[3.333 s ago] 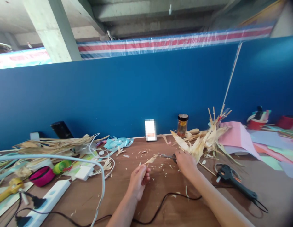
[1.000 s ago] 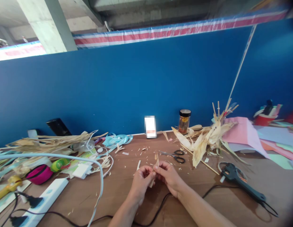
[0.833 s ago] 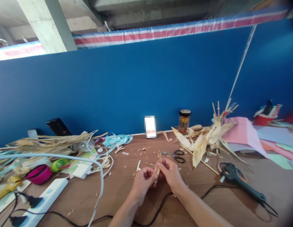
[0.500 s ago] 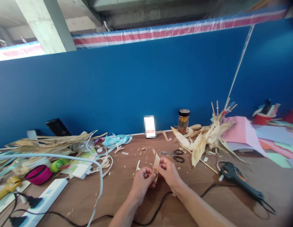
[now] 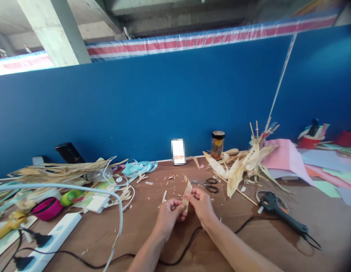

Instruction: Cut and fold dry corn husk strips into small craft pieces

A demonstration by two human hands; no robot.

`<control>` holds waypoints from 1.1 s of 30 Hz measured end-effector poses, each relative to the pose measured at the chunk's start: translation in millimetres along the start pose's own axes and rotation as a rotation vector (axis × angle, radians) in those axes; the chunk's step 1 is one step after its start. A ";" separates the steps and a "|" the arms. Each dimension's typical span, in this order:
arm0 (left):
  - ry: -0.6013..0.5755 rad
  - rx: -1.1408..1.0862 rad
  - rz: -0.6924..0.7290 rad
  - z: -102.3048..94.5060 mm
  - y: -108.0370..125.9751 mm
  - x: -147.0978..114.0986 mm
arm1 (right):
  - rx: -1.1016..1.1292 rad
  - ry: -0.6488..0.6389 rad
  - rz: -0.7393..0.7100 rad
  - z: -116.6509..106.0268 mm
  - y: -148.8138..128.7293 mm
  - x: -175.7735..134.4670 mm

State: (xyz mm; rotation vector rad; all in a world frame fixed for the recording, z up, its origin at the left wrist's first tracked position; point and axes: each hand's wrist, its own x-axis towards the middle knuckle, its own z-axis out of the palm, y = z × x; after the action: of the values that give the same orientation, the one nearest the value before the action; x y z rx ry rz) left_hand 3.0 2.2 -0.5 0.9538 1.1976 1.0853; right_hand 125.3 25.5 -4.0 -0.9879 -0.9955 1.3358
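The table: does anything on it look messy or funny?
Yes. Pale scraps lie scattered on the table near the scissors, like spilled crumbs. At the back left, a black object leans askew; I can't tell what it is.

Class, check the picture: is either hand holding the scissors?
No, the scissors lie on the table, while the left hand and right hand both grip a pale strip.
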 end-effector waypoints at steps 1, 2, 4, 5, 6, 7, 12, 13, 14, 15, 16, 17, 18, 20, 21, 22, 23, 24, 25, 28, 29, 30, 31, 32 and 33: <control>0.011 -0.004 -0.002 0.6 -0.6 0.3 | 0.008 0.002 -0.007 0.3 0.7 0.3; 0.024 -0.005 0.000 1.1 -0.8 0.3 | 0.011 0.006 -0.017 0.5 1.6 0.5; 0.053 0.003 0.007 1.8 0.7 -0.4 | -0.001 0.017 -0.040 0.4 3.6 1.2; 0.065 0.014 0.010 1.6 2.4 -1.2 | -0.011 0.024 -0.052 -0.2 4.4 1.8; 0.077 0.026 0.019 0.8 4.9 -2.0 | -0.018 0.034 -0.064 -1.2 5.1 2.7; 0.089 0.039 0.034 -0.8 7.8 -2.9 | -0.021 0.054 -0.073 -2.8 5.5 4.1; 0.216 0.177 0.171 -21.8 23.4 -3.6 | -0.007 0.207 -0.103 -16.6 4.7 15.8; 0.242 0.244 0.200 -28.1 25.7 -3.1 | -0.006 0.218 -0.104 -18.8 4.3 17.9; 0.244 0.327 0.233 -34.5 27.7 -2.7 | -0.004 0.221 -0.105 -20.3 4.1 19.6; 0.230 0.429 0.273 -40.8 29.6 -2.4 | -0.003 0.222 -0.104 -21.1 4.0 20.7; 0.222 0.538 0.311 -46.7 31.3 -2.3 | -0.002 0.221 -0.102 -21.2 4.0 21.2; 0.243 0.652 0.347 -51.8 33.0 -2.5 | -0.001 0.217 -0.100 -20.9 4.0 21.3; 0.253 0.766 0.361 -55.9 34.6 -3.0 | 0.000 0.211 -0.098 -20.3 4.2 21.0; 0.261 0.990 0.365 -60.4 36.9 -4.4 | 0.000 0.200 -0.096 -18.8 4.6 19.8; 0.236 1.089 0.355 -60.8 37.2 -5.2 | -0.001 0.195 -0.095 -18.2 4.7 19.2; 0.213 1.170 0.345 -60.1 36.7 -5.7 | -0.001 0.191 -0.095 -17.7 4.7 18.6; 0.191 1.235 0.336 -58.6 35.6 -6.0 | -0.002 0.186 -0.093 -17.3 4.6 18.1; 0.179 1.282 0.341 -56.5 33.7 -6.1 | -0.002 0.181 -0.092 -17.1 4.4 17.6; 0.167 1.317 0.351 -54.3 31.4 -5.8 | -0.003 0.176 -0.091 -17.1 4.0 17.3; 0.145 1.351 0.363 -49.0 24.3 -3.4 | -0.007 0.162 -0.090 -17.2 3.1 16.4; 0.143 1.350 0.357 -48.2 22.6 -2.4 | -0.007 0.157 -0.090 -17.1 3.0 16.1; 0.145 1.347 0.348 -47.9 21.4 -1.4 | -0.007 0.152 -0.089 -17.0 3.0 15.7; 0.154 1.344 0.333 -48.1 20.7 -0.5 | -0.006 0.146 -0.089 -16.7 3.0 15.2; 0.167 1.337 0.316 -48.6 20.5 0.4 | -0.005 0.140 -0.088 -16.2 3.0 14.7; 0.180 1.322 0.301 -49.4 20.6 1.3 | -0.003 0.135 -0.086 -15.5 3.0 14.2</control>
State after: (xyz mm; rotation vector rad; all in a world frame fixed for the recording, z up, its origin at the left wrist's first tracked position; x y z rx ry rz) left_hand -48.5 8.4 12.5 2.1027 1.9984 0.4830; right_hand 139.3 39.8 -11.3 -1.0129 -0.9276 1.1812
